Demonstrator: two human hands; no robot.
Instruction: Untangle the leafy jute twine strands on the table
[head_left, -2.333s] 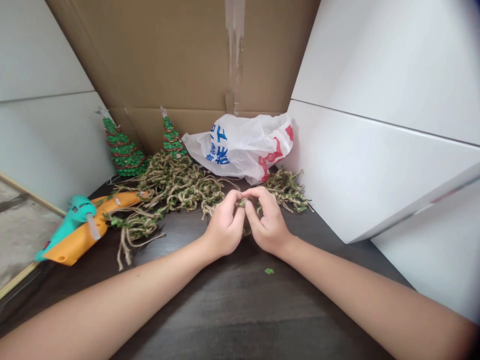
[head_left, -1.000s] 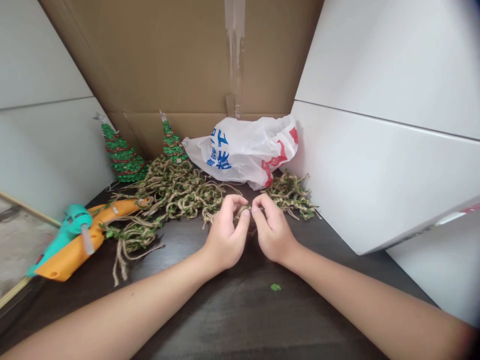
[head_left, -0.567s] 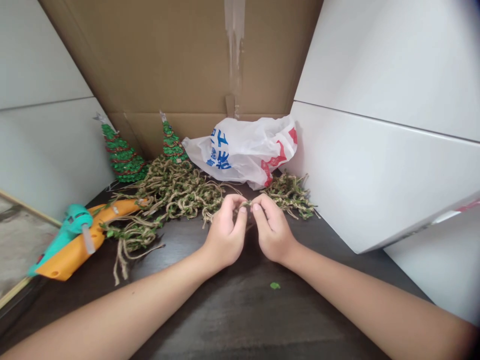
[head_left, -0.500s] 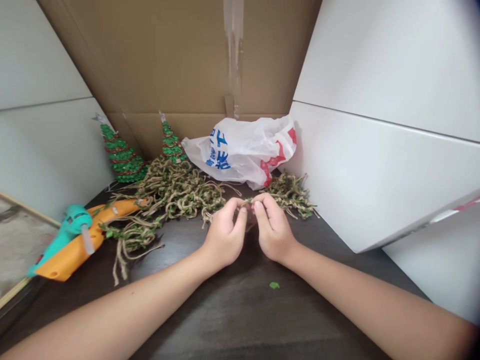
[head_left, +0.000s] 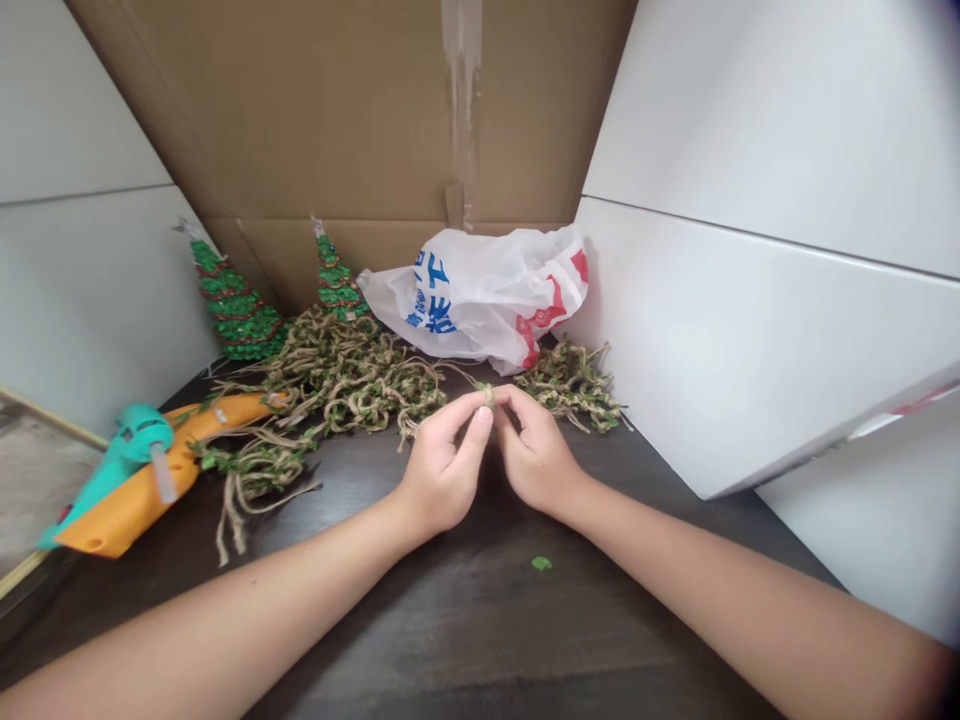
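My left hand and my right hand meet over the dark table. Between their fingertips is a small piece of twine with a bit of green; both hands pinch it. Beyond my left hand lies a large pile of knotted twine with green leaves. A smaller pile of the same twine sits just beyond my right hand. One loose green leaf lies on the table nearer to me.
A teal glue gun rests on an orange holder at the left. Two green tinsel trees and a white plastic bag stand at the back, before cardboard. White boxes flank the right.
My fingertips have drawn closer together, and the twine piece between them now shows upright above my left thumb. The whole view has shifted slightly.
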